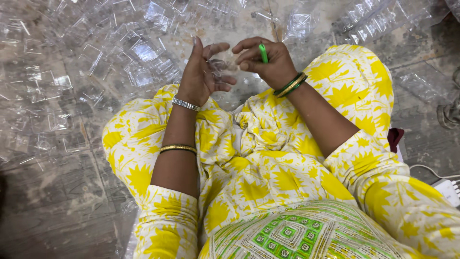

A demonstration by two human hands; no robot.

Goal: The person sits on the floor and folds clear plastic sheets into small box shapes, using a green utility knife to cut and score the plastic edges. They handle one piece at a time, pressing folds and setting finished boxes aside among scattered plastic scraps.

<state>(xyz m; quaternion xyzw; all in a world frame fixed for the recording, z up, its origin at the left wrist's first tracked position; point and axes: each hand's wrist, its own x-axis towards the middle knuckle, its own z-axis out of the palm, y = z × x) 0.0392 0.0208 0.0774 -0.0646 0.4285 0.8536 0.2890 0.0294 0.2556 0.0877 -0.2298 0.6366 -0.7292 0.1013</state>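
Yellow patterned cloth with a green embroidered panel fills the bottom of the view, covering the crossed legs of a person seated on the floor. Both forearms reach forward over the lap. Left hand stands palm inward with fingers spread, its grip loosely closed around a small clear plastic piece; the piece is transparent and hard to outline. Right hand is curled, its grip clenched on a slim green stick, pinched between thumb and forefinger and pointing upward, just beside the clear piece. Judged from this, the step in hand is bringing the stick to the clear piece; the next move would call for a steady left hold and fine alignment of the tip. Metal bangles sit on the left wrist and forearm, green and gold ones on the right wrist. Beyond the hands a heap of clear plastic pieces spreads over the floor, glossy, angular, thin-walled. Floor surface is grey, worn and mottled. White cable lies at the right edge.
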